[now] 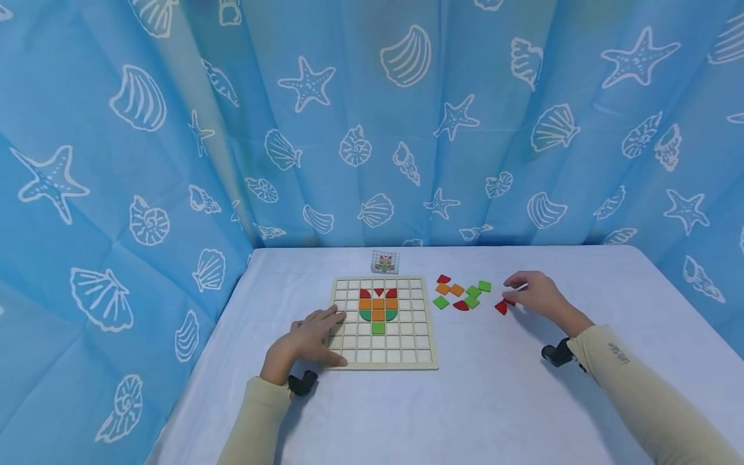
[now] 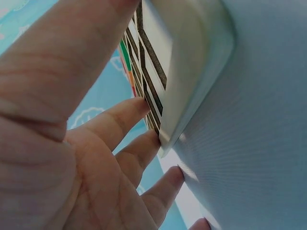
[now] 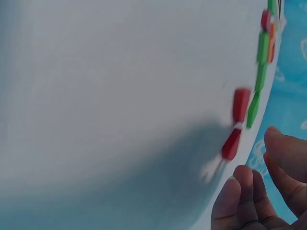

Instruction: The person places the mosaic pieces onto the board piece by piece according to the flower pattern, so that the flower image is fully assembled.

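My left hand (image 1: 308, 339) rests at the left edge of a square cream grid board (image 1: 383, 366), its thumb at the lower corner and fingers spread along the frame. In the left wrist view those fingertips touch the board's rim. Colored tiles form a tulip-like pattern on the grid, with orange squares (image 1: 378, 303) in the middle and a green square (image 1: 378, 328) below. My right hand (image 1: 537, 294) hovers beside two red pieces (image 1: 501, 308), fingers loosely bent. The right wrist view shows a gap between thumb and fingers, and the red pieces (image 3: 241, 105) lying apart from them.
Loose green, orange and red tiles (image 1: 473, 292) lie between the board and my right hand. A small pattern card (image 1: 385, 262) sits behind the board. White cloth covers the table (image 1: 465, 413), and a blue shell-print curtain (image 1: 372, 181) hangs along its back and left.
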`<state>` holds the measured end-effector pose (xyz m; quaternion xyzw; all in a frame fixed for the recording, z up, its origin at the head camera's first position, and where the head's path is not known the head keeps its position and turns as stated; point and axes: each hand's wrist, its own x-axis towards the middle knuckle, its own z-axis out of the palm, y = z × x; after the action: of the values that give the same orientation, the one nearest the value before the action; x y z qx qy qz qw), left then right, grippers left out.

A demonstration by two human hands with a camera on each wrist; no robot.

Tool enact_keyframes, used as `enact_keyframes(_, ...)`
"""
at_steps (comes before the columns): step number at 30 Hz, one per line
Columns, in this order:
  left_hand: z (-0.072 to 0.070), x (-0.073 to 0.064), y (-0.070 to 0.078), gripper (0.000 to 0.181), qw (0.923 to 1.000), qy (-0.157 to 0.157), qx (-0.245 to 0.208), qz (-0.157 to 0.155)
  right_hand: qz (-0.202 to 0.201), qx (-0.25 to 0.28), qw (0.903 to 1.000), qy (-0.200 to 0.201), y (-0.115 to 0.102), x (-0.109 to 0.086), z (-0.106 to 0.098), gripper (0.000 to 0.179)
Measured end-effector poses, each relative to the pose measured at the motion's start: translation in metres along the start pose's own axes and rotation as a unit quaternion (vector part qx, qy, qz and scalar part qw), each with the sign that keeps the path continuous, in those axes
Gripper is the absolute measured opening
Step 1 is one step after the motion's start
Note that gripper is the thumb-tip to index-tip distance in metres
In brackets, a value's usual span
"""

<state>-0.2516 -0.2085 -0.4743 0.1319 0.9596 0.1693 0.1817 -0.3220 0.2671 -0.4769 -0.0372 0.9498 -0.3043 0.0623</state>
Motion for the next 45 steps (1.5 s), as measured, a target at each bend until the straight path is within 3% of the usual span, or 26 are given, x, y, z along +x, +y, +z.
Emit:
enact_keyframes(11,-0.001,0.002,0.001,0.099,1.0,0.001,0.0,-0.001,0.041,-0.024,0.9978,-0.047,0.011,0.006,-0.002,0.049)
enact_keyframes(26,-0.007,-0.003,0.008,0.097,1.0,0.006,-0.003,-0.003,0.022,-0.03,0.9988,-0.03,0.01,0.017,0.0,0.04)
enact_keyframes(32,-0.003,-0.002,0.004,0.096,1.0,0.002,-0.001,-0.007,0.006,-0.024,0.9996,-0.013,0.009,0.019,0.005,0.034)
enact_keyframes(38,0.006,-0.003,0.0,0.098,1.0,0.003,-0.007,-0.004,-0.016,-0.025,0.9995,0.011,-0.004,0.017,0.012,0.032)
enact_keyframes(45,0.004,0.001,-0.001,0.099,0.9999,0.015,0.002,-0.007,-0.044,-0.012,0.9982,0.039,-0.04,0.025,0.017,0.031)
